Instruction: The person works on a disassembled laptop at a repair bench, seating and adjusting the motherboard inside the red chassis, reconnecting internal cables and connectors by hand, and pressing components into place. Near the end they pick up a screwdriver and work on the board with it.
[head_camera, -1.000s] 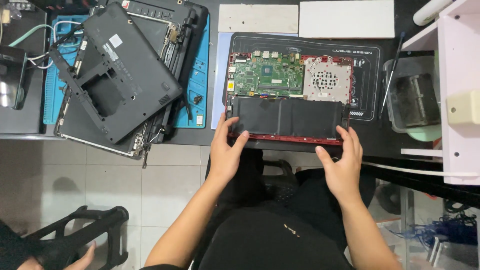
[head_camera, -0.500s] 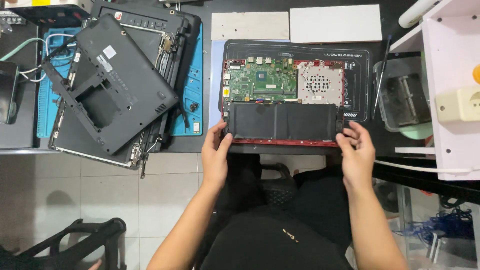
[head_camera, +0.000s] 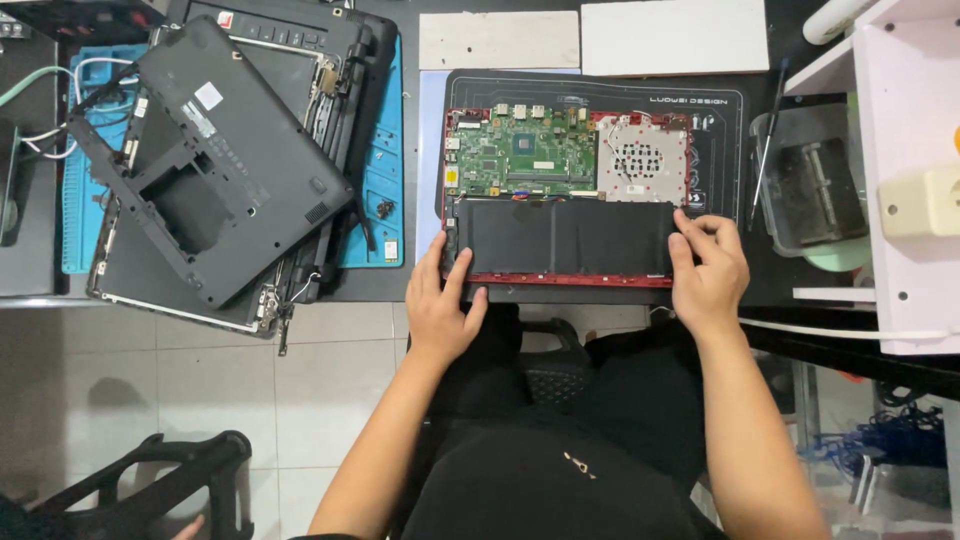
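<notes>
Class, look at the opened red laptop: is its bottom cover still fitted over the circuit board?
No: the green circuit board and black battery lie exposed.

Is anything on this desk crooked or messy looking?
Yes. The pile of black laptop shells at the left lies crooked, one tilted across another, and its corner hangs past the desk edge. The opened red laptop sits straight on its mat, left hand and right hand at its front corners.
</notes>
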